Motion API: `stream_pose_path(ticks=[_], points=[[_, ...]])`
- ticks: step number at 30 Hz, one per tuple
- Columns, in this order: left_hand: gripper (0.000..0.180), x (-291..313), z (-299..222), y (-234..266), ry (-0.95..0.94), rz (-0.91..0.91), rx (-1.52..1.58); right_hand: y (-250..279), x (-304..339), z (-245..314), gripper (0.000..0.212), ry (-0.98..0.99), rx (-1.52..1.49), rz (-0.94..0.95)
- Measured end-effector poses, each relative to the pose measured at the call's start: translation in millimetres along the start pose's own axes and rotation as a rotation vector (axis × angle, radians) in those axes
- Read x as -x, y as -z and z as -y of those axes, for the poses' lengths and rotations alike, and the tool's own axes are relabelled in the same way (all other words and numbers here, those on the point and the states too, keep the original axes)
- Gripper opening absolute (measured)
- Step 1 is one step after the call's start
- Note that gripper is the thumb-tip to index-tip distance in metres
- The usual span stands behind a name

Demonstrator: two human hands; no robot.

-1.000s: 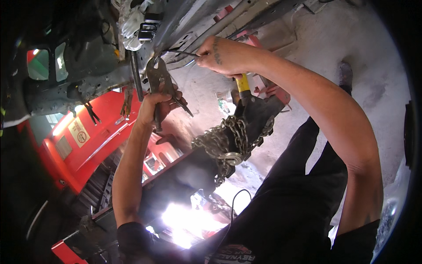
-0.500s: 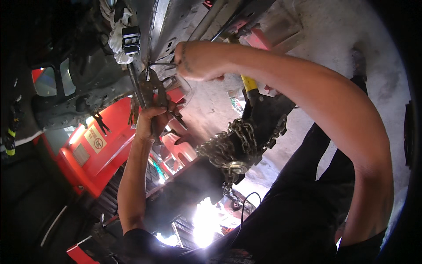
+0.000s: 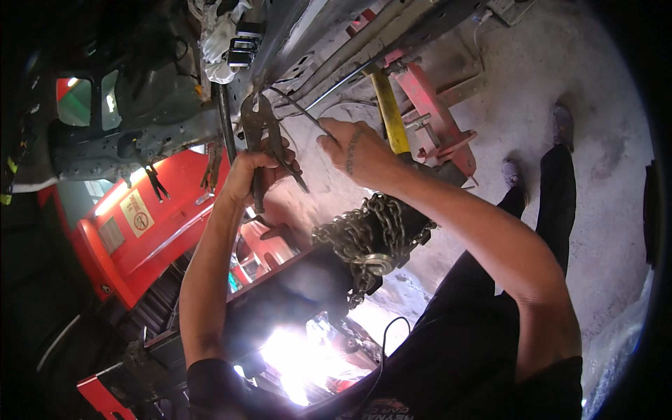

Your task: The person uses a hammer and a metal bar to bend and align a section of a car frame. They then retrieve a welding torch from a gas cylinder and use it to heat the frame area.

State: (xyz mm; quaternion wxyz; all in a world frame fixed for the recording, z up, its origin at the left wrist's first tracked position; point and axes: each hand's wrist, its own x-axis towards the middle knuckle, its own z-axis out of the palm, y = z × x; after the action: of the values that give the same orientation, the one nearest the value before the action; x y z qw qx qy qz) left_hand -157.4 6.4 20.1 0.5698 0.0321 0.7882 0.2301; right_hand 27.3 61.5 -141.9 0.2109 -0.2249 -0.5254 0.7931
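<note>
My left hand (image 3: pixel 257 171) is wrapped round the handles of dark locking pliers (image 3: pixel 264 133). Their jaws point up at the lower edge of a grey metal vehicle frame (image 3: pixel 287 52); I cannot tell whether they grip it. To the right, my right hand (image 3: pixel 360 154) is closed round one end of a thin dark rod (image 3: pixel 302 110). The rod slants up and left, its far end beside the frame edge just above the pliers' jaws. Some of the right hand's fingers are hidden behind the hand.
A heavy chain (image 3: pixel 364 241) lies bundled over a dark beam (image 3: pixel 294 283) below my hands. A yellow bar (image 3: pixel 389 112) and a red steel stand (image 3: pixel 437 115) are at the right. Red bodywork (image 3: pixel 150 217) stands at the left. Bright glare comes from below.
My right hand has moved right and down, away from the frame, baring more of the rod. My left hand still holds the pliers. The whole view has shifted slightly.
</note>
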Motion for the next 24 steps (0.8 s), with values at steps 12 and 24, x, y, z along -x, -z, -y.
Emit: stream_pose_path(ticks=[12,24], points=[[0.046,0,2,3,0.004,0.011,-0.033,-54,11,-12,0.037,0.034,-0.199,-0.224],[0.047,0,2,1,-0.027,-0.008,-0.033,-70,5,14,0.041,-0.088,-0.127,-0.205]])
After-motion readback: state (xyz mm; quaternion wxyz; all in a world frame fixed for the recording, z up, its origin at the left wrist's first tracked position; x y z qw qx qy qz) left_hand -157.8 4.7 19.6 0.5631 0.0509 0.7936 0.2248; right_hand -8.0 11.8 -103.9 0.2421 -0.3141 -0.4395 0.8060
